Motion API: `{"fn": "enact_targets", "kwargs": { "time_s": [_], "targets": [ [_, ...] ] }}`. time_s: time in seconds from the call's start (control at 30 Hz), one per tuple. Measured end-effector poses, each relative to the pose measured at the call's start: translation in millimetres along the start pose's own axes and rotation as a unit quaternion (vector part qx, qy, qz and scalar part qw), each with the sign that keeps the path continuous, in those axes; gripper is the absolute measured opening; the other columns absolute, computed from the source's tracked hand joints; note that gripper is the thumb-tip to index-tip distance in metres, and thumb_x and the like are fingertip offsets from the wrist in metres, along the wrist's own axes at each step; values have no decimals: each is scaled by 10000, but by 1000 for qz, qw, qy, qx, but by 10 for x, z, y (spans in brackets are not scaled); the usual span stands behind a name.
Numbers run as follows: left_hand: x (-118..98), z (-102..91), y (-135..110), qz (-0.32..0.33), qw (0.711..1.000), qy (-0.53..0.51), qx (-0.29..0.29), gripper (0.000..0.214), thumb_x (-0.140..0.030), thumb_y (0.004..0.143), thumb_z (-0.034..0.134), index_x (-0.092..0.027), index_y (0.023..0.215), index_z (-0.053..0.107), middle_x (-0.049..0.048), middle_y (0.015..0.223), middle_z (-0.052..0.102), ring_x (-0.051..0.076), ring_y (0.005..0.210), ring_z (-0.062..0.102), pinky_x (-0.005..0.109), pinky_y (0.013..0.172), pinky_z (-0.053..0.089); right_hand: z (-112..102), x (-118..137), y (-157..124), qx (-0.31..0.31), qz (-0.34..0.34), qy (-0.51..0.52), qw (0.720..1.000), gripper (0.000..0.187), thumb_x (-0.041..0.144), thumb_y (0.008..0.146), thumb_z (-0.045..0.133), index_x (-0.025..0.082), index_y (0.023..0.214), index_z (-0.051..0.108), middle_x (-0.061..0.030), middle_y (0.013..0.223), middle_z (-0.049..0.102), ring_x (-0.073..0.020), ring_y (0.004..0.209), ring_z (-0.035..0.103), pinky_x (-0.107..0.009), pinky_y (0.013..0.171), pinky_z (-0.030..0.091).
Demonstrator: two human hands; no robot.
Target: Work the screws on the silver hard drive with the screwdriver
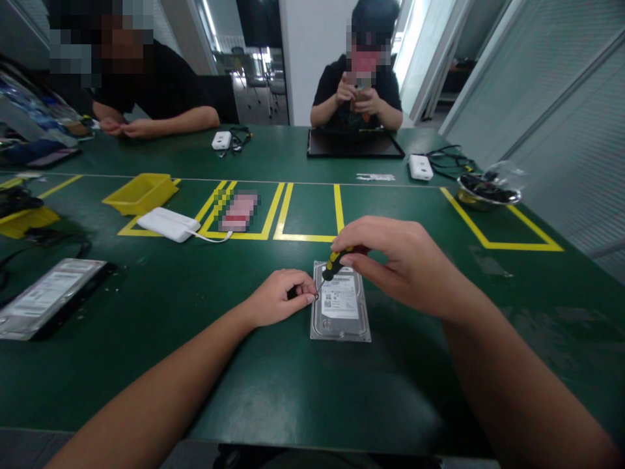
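Observation:
A silver hard drive [347,326] with a white label lies flat on the green table in front of me. My right hand [398,260] grips a yellow-and-black screwdriver [334,265] by its handle, above the drive's upper part. The screwdriver is tilted, its shaft pointing down and left to the drive's left edge. There, my left hand [280,298] has thumb and forefinger pinched together beside the screwdriver tip. Whatever sits between those fingertips is too small to make out.
Another hard drive [53,293] lies at left. Beyond are a yellow bin [141,193], a white power bank [167,223] cabled to a phone [240,212], and a metal bowl [488,198]. Two people sit across the table [234,397], one behind a black tray [355,144].

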State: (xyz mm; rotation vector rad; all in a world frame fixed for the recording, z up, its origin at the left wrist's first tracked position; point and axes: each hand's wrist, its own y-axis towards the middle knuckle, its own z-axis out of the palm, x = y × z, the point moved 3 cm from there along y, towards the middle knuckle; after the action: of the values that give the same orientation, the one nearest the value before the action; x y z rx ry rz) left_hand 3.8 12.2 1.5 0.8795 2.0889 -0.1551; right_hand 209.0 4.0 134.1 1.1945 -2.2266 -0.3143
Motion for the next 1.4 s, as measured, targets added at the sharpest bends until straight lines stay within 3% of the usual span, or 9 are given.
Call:
{"fn": "enact_targets", "kwargs": {
  "time_s": [1.4],
  "targets": [
    [-16, 21, 18, -2, 1000, 10, -3, 88, -222, 873, 603, -161, 891, 664, 10, 795, 656, 125, 731, 592, 257, 701, 461, 2, -70, -16, -2, 14, 20, 1000, 136, 145, 903, 567, 183, 1002, 654, -37, 977, 698, -139, 877, 634, -264, 800, 480]
  ]
}}
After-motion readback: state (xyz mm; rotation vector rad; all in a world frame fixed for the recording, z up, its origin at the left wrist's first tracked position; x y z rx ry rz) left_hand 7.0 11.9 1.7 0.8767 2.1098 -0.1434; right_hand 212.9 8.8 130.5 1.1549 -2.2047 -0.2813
